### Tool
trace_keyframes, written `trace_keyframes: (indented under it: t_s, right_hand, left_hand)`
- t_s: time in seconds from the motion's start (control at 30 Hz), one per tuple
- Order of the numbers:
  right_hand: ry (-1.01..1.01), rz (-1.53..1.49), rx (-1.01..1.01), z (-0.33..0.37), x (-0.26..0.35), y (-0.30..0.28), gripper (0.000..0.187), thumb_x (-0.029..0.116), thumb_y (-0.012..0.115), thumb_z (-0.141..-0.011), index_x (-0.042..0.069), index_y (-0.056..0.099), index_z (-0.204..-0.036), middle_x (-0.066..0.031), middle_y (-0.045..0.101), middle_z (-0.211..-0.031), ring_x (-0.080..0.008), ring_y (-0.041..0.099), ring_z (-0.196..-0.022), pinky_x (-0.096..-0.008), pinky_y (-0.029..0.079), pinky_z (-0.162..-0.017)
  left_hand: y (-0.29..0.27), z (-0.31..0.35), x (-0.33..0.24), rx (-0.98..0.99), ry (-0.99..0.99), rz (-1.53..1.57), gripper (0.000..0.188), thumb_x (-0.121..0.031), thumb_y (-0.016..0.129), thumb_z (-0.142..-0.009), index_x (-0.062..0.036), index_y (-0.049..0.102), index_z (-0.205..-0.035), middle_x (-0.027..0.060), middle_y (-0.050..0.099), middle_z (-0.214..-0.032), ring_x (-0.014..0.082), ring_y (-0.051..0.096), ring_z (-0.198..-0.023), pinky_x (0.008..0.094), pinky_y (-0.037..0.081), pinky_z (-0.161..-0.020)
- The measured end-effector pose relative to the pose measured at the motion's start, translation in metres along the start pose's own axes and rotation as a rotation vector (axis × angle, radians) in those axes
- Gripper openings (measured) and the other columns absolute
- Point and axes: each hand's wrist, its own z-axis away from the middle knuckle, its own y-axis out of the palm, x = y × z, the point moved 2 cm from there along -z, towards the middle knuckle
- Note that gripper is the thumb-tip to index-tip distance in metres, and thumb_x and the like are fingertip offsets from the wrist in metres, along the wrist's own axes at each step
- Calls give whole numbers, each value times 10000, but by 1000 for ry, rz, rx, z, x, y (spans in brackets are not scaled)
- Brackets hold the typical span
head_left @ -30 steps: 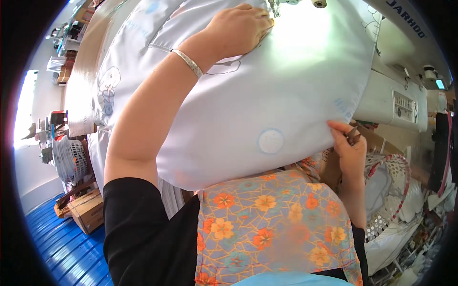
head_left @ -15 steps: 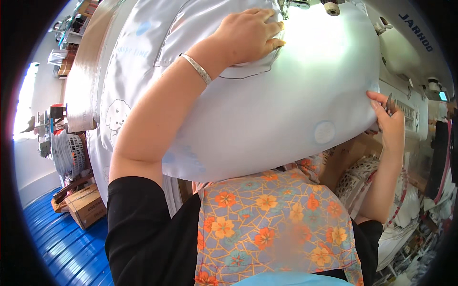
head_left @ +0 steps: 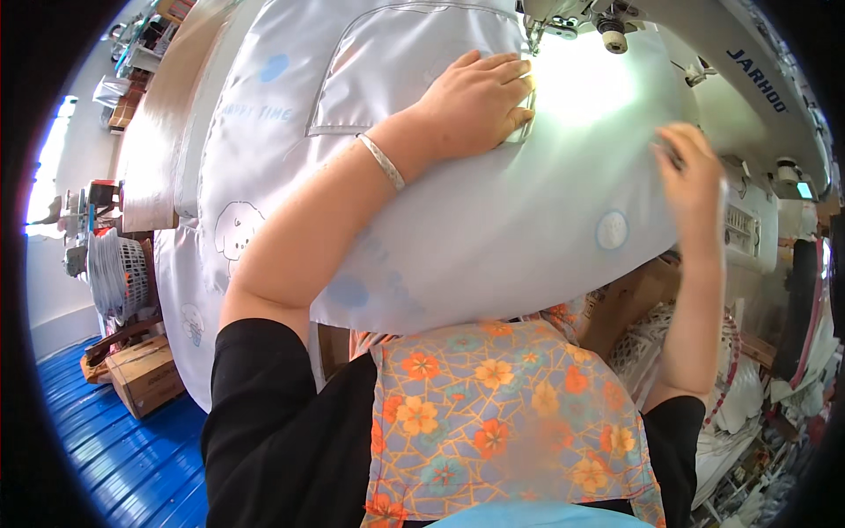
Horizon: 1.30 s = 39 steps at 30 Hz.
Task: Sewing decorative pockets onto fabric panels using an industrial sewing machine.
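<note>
A large piece of shiny white cloth (head_left: 493, 238) with pale blue prints and a dark-outlined pocket (head_left: 387, 70) spreads over the sewing table. My left hand (head_left: 482, 101) lies flat on the pocket's right part, fingers stretched, just below the presser foot (head_left: 532, 44) of the sewing machine (head_left: 739, 70). To the right, my right hand (head_left: 691, 172) is raised over the cloth's right side, smeared by motion. Its fingers are curled round small thread snips (head_left: 676, 161), of which only a dark bit shows.
The machine's lamp throws a bright glare beside the needle. Below the table's right side stand a cardboard box (head_left: 629, 304) and a white mesh basket (head_left: 647, 339). On the left, another carton (head_left: 145, 374) rests on the blue floor (head_left: 132, 466), near a white basket (head_left: 132, 268).
My right hand has left the cloth's right edge and moved up and left, toward the machine, with the snips. My left hand stays on the pocket. The whole view has shifted slightly.
</note>
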Motion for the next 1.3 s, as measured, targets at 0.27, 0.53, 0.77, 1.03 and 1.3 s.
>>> trace_keyframes:
  t_s: [0.27,0.53,0.77,1.03,1.3]
  right_hand:
    - [-530,130,-8,-28,60,88,250,-26,676,-725,62,662,-959,-40,663,-1009,-231,662,-792,-311,549,-669]
    - [-612,114,-94,-23,49,91,203,-5,670,-718,78,659,-904,-16,691,-922,-204,666,-740,-296,538,-624]
    - [-591,132,-59,-23,48,90,193,-8,656,-729,66,671,-906,-25,702,-954,-202,673,-762,-292,542,-641]
    - [-593,106,-93,-32,46,88,268,-40,641,-725,66,683,-968,-17,702,-1004,-196,678,-790,-292,552,-678]
    - [-589,35,-33,-23,52,84,275,-18,681,-704,70,660,-964,5,672,-1008,-179,663,-736,-282,543,-625]
  left_hand:
    - [-56,53,18,46,-138,286,334,-187,642,-864,-46,625,-1166,100,612,-1243,306,575,-1118,410,451,-963]
    - [-89,128,56,47,-255,-53,259,-59,637,-835,-33,663,-1091,97,650,-1170,291,630,-1023,373,515,-893]
    - [-87,136,53,46,-270,-28,281,13,597,-812,-28,664,-1082,91,659,-1146,282,642,-983,369,529,-861]
    - [-84,135,53,-21,-336,-229,275,22,566,-806,-48,680,-1047,49,672,-1108,245,636,-1004,352,524,-860]
    - [-80,132,58,-27,-339,-284,253,1,555,-817,-60,689,-1023,30,675,-1101,227,642,-991,344,530,-843]
